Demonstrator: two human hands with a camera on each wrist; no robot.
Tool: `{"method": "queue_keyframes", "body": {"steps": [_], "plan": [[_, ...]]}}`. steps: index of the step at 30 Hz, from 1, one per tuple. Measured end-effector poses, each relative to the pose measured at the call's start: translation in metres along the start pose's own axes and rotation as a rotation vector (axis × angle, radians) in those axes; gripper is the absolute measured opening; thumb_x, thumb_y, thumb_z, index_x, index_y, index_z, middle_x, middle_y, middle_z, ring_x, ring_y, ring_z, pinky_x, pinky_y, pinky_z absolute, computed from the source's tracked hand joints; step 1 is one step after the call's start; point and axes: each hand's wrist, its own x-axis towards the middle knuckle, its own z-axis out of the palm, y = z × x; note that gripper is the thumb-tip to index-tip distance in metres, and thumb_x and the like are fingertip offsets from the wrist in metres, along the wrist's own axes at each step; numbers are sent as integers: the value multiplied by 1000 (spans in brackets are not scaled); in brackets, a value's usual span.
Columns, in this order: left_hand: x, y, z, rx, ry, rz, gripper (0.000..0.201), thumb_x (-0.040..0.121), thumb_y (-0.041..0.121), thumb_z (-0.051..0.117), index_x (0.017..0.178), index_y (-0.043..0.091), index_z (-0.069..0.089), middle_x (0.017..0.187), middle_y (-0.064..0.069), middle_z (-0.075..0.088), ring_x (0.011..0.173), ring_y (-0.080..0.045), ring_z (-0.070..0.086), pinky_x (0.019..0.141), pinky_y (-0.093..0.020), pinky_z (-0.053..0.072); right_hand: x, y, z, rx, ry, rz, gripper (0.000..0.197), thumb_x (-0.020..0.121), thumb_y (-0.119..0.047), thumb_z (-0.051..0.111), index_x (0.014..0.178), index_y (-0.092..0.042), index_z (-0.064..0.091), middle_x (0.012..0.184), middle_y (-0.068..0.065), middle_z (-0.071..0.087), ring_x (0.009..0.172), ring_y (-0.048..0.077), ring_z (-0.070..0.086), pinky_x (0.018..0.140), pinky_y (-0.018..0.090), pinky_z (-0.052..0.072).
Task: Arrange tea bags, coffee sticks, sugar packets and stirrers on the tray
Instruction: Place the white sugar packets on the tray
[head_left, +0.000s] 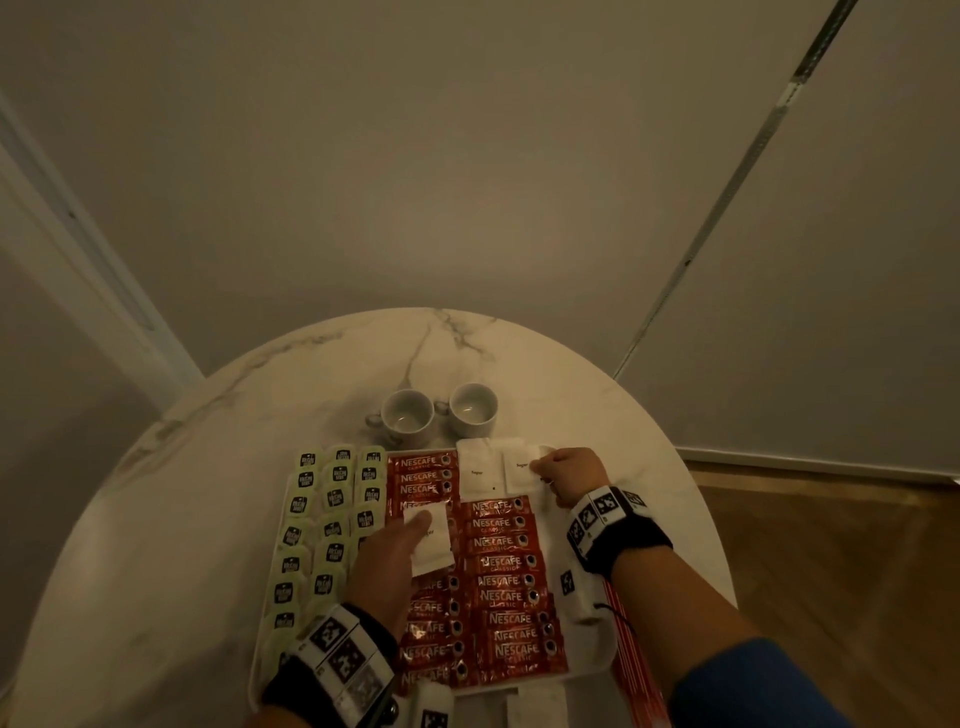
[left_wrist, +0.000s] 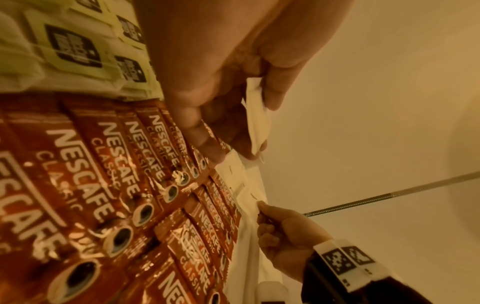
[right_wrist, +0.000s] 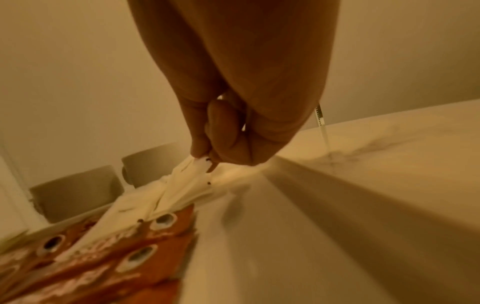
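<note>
A white tray (head_left: 592, 657) on the round marble table holds green tea bags (head_left: 335, 499) in columns at its left and red coffee sticks (head_left: 501, 561) in two columns in the middle. Two white sugar packets lie at the tray's far right corner. My right hand (head_left: 563, 475) pinches the right one of these sugar packets (head_left: 519, 470) (right_wrist: 192, 176) by its edge. My left hand (head_left: 387, 566) holds another white sugar packet (head_left: 431, 538) (left_wrist: 255, 121) above the left coffee column. Red-striped stirrers (head_left: 631, 654) lie off the tray's right edge.
Two white cups (head_left: 408, 415) (head_left: 472, 408) stand just beyond the tray's far edge. More white packets (head_left: 535, 704) lie at the table's near edge. Bare marble table (head_left: 182, 493) spreads left of the tray. Walls rise close behind, wooden floor (head_left: 831, 561) at right.
</note>
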Motion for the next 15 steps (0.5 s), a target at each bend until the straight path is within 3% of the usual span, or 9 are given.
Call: {"method": "queue_keyframes", "body": {"steps": [4,7,9,11,12,13,15], "plan": [[6,3,2,41,-13,-36,21,95,19,54,99,4,68,102,-23,70,98,-40,65,94,-60,47,7,-1,5,-68,0,-25,28,82,-16,73,56,-13,62,55,2,57,49,16,49,50,24,40],[13,7,11,109,-41,-25,19,94,24,54,102,12,66,118,-23,64,111,-38,60,98,-57,46,8,-1,9,-111,-13,-28,27,81,-15,74,57,-14,62,57,2,58,52,15,51,54,25,43],[21,9,18,78,-43,-53,19,94,22,55,105,11,65,119,-20,63,112,-37,59,96,-55,48,9,-1,12,-138,-13,-28,24,80,-16,74,59,-14,63,59,2,60,54,15,52,57,28,46],[25,13,27,95,-78,-67,20,87,32,59,103,21,64,128,-19,58,120,-39,53,100,-56,44,9,-1,15,-164,-11,-33,23,81,-18,74,61,-15,62,62,2,61,55,15,54,60,29,48],[26,15,31,114,-100,-56,31,82,39,60,108,23,62,131,-19,55,124,-39,50,102,-56,42,9,-1,16,-178,-9,-37,23,81,-19,73,61,-16,62,62,2,62,56,16,54,61,30,49],[29,16,33,167,-98,-53,43,81,41,61,117,18,60,129,-18,55,124,-37,49,102,-56,42,9,-1,17,-192,-6,-41,24,81,-20,73,61,-16,61,63,2,62,57,16,55,63,31,51],[34,17,40,211,-83,-42,46,89,32,61,126,6,54,119,-12,56,115,-33,54,100,-56,44,10,-1,20,-220,-3,-50,24,82,-22,71,61,-17,60,66,4,64,61,19,58,68,35,55]]}}
